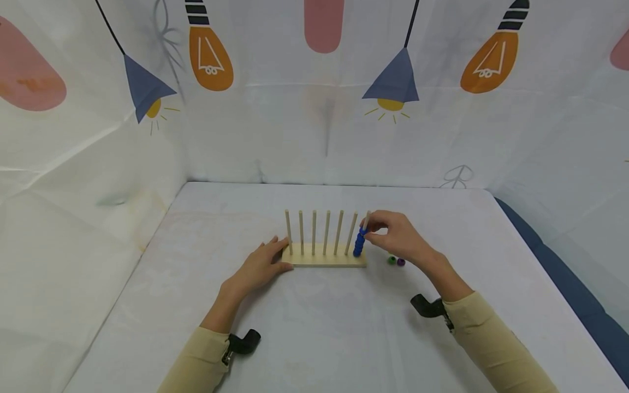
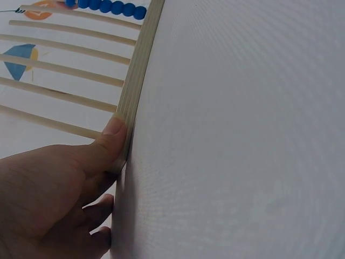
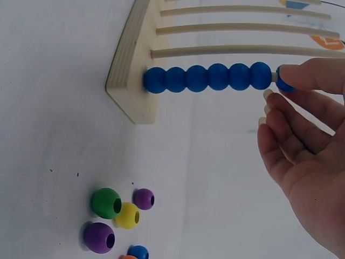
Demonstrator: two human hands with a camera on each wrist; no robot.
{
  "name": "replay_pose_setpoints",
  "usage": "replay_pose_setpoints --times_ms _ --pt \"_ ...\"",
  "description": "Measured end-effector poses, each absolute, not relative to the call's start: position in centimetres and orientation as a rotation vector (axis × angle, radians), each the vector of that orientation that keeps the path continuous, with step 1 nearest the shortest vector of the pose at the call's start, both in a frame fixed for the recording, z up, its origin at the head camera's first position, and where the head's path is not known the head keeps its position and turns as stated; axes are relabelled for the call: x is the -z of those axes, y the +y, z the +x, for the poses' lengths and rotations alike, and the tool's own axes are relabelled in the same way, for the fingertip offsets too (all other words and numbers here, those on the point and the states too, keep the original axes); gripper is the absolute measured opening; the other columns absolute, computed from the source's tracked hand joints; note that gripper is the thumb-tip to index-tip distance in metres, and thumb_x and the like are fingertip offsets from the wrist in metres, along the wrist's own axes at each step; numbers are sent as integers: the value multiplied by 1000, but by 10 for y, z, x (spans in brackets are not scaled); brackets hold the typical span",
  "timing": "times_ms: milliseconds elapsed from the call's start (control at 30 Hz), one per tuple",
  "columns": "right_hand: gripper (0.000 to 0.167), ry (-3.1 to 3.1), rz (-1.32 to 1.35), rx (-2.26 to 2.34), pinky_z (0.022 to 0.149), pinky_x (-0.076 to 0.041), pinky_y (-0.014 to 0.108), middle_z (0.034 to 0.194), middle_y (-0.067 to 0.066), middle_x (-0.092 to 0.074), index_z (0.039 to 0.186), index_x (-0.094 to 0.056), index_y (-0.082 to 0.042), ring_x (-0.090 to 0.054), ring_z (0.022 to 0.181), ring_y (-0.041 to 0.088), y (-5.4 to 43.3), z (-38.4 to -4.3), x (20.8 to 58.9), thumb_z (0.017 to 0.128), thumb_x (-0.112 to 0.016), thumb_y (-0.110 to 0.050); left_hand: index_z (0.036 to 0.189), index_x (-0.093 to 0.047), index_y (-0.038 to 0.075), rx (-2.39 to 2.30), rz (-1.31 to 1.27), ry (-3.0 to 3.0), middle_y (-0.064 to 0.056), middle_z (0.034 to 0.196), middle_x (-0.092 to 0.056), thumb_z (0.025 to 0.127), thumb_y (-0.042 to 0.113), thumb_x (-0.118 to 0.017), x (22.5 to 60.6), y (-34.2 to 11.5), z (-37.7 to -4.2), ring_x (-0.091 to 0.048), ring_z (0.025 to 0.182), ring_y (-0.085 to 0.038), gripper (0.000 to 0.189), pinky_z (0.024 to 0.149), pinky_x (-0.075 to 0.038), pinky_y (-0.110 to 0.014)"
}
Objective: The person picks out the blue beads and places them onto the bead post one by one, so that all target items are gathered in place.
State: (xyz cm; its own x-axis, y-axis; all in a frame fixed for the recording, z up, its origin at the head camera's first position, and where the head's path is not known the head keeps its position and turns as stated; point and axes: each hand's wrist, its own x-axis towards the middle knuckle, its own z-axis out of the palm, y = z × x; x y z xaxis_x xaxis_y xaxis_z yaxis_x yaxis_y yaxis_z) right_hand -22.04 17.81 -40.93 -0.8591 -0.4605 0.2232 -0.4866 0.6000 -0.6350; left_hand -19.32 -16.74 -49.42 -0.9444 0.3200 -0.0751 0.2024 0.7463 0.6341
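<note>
A wooden peg stand (image 1: 324,262) with a row of upright pegs rests on the table. My left hand (image 1: 260,266) grips the left end of its base, and the thumb (image 2: 110,135) lies on the front side in the left wrist view. Several blue beads (image 3: 207,78) are stacked on the rightmost peg, down to the base. Near that peg's top, my right hand (image 1: 397,236) pinches another blue bead (image 3: 281,84) threaded on the peg, a short gap above the stack. Thumb and fingers partly hide this bead. The other pegs carry no beads.
Loose beads lie on the table right of the stand: a green bead (image 3: 103,203), a yellow bead (image 3: 128,216), purple beads (image 3: 98,238), a blue bead (image 3: 138,252) and a partly cut-off orange one. White cloth (image 1: 285,147) with printed lamps hangs behind the table.
</note>
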Motion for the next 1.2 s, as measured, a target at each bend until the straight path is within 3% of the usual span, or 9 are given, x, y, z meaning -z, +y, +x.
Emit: replay_pose_setpoints --times_ms 367,667,1200 --pt "16 -2814 789 -1092 91 -57 52 101 6 -71 105 -72 -10 -67 97 23 183 -223 415 89 -71 -9 153 -40 14 -966 415 2770 -15 160 -34 92 38 -70 495 -168 -193 -25 152 -32 72 126 -18 -53" --pt "25 -2850 742 -1040 96 -55 53 114 10 -71 115 -70 -7 -65 106 28 196 -228 422 90 -68 -6 153 -40 14 -972 433 2767 -15 160 -35 92 38 -70 495 -168 -194 -26 152 -32 71 126 -18 -53" --pt "24 -2874 631 -1011 95 -53 55 114 17 -70 114 -69 -4 -63 107 34 225 -243 434 91 -64 -1 153 -41 15 -980 426 2765 -14 159 -37 92 37 -70 493 -166 -193 -26 152 -31 71 127 -17 -53"
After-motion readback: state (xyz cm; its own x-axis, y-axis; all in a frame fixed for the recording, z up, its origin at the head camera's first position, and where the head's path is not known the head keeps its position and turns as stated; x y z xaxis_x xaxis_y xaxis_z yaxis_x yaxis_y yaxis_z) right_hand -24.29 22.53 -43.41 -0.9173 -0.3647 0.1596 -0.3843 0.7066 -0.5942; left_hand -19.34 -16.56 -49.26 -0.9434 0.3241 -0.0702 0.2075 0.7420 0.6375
